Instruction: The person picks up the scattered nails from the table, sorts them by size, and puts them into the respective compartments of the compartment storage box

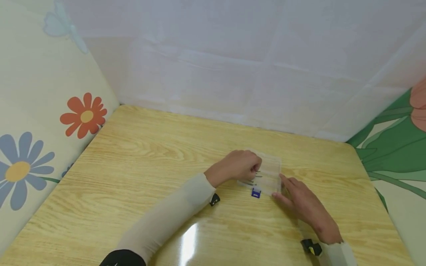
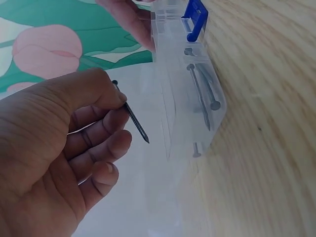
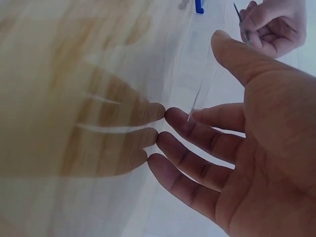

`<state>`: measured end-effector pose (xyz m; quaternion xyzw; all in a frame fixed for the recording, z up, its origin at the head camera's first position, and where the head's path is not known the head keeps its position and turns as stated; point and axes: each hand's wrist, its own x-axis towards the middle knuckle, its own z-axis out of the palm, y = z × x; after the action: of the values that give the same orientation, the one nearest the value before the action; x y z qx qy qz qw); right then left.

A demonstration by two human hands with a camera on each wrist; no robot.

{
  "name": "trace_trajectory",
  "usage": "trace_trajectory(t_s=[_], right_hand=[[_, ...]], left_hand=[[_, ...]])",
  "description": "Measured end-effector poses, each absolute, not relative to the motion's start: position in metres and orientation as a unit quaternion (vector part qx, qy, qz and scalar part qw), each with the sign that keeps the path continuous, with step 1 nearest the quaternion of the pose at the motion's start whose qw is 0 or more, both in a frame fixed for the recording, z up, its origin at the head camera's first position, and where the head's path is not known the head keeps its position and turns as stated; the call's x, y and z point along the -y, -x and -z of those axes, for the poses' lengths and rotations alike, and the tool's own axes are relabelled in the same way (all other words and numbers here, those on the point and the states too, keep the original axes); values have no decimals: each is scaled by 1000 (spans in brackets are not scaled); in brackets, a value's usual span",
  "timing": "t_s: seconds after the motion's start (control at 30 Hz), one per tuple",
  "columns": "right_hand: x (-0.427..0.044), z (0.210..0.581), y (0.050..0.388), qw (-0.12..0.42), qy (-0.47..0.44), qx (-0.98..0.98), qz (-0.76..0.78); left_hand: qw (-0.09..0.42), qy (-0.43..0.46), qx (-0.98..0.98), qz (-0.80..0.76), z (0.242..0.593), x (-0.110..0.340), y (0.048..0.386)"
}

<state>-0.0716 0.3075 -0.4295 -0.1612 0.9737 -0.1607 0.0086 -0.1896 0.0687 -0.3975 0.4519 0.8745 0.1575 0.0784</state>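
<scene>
Between thumb and index finger my left hand (image 1: pixel 240 165) (image 2: pixel 64 133) pinches a dark nail (image 2: pixel 133 114), its pointed end angled down, over a clear plastic box (image 1: pixel 271 168) (image 2: pixel 170 98). Several nails (image 2: pixel 200 96) lie inside the box by its near side, where a blue latch (image 1: pixel 256 193) (image 2: pixel 198 19) is attached. At the box's right side, my right hand (image 1: pixel 304 201) (image 3: pixel 247 128) has its fingers extended around the edge, fingertips on the tabletop and thumb near the front corner.
The wood-grain table (image 1: pixel 139 147) runs back to a white cloth (image 1: pixel 213 74). Flower-patterned panels (image 1: pixel 20 111) stand at the left and right. A dark strap piece (image 1: pixel 215 199) shows at my left sleeve, another (image 1: pixel 311 247) at my right.
</scene>
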Motion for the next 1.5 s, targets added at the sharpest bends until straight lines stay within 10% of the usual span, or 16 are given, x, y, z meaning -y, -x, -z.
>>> trace_trajectory(t_s=[1.5], right_hand=[[-307, 428, 71, 38, 136, -977, 160]], left_hand=[[56, -387, -900, -191, 395, 38, 157]])
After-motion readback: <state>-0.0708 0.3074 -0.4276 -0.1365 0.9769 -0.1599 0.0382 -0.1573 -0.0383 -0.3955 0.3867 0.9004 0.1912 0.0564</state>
